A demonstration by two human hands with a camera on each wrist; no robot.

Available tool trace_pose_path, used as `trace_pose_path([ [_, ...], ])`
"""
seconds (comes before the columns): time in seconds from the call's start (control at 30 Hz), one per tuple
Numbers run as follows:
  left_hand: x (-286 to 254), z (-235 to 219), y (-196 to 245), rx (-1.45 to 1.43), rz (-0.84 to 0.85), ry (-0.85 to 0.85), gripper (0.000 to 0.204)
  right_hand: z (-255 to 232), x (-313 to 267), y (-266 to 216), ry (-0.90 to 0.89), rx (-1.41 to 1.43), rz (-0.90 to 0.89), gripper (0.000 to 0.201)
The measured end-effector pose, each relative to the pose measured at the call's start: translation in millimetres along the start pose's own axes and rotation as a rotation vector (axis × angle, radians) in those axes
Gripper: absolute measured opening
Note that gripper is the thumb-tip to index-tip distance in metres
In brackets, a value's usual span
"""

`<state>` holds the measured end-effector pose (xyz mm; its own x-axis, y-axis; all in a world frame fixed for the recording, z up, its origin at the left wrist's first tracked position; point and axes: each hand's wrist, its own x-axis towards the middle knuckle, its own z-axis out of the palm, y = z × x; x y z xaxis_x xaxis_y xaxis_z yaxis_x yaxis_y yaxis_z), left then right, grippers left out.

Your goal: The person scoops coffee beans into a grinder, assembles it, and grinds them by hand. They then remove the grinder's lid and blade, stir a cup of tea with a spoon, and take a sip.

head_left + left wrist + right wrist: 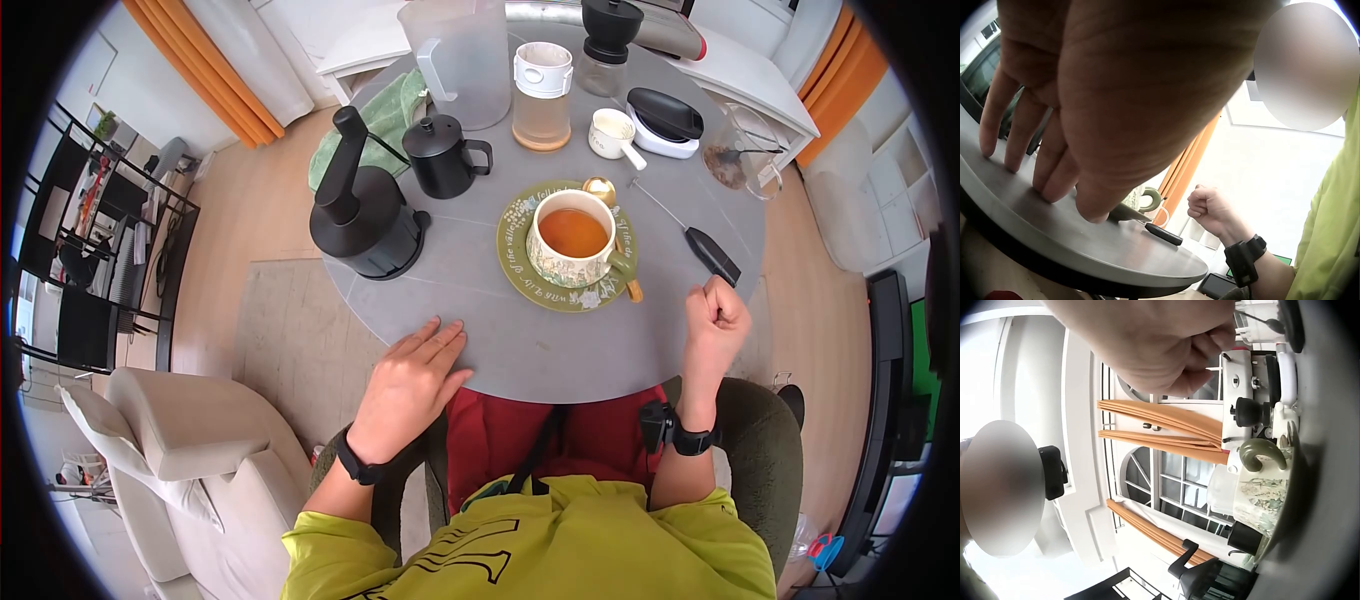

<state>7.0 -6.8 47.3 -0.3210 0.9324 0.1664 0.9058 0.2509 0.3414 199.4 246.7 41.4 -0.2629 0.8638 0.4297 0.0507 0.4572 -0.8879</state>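
My left hand [412, 385] rests its fingertips on the front left edge of the grey round table, fingers straight. Raised by the front right edge, my right hand [716, 322] is curled into a fist with nothing showing in it. Just beyond that fist lies a milk frother [712, 256] with a black handle and thin metal shaft. Between and beyond the hands, a patterned cup [568, 268] of amber liquid stands on a green saucer [520, 282]. A gold spoon [600, 190] lies on the saucer, its bowl behind the cup.
At the left stand a black hand-cranked grinder [368, 225], a black pitcher [444, 160] and a green cloth [385, 115]. Farther back are a clear jug [470, 70], a glass jar [542, 100], a small white pot [612, 135], a scale [664, 125] and a tipped glass vessel [740, 160].
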Motion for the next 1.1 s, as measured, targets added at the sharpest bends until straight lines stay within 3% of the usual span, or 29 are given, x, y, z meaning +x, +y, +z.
trace_pose_path([
  [0.4, 1, 0, 0, -0.010, -0.008, 0.004, 0.037, 5, -2, -3, -0.072, -0.008, 0.033, 0.043],
  [0.57, 1, 1, -1, -0.017, -0.016, 0.004, 0.037, 15, -1, -4, -0.248, -0.041, 0.172, 0.012],
  [0.77, 2, 1, -4, -0.007, 0.021, 0.016, 0.035, 26, -2, -2, -0.430, -0.246, 0.077, 0.026],
  [1.1, 6, 0, -6, -0.044, -0.022, 0.010, 0.033, 14, 8, -11, -0.444, -0.405, 0.154, 0.034],
])
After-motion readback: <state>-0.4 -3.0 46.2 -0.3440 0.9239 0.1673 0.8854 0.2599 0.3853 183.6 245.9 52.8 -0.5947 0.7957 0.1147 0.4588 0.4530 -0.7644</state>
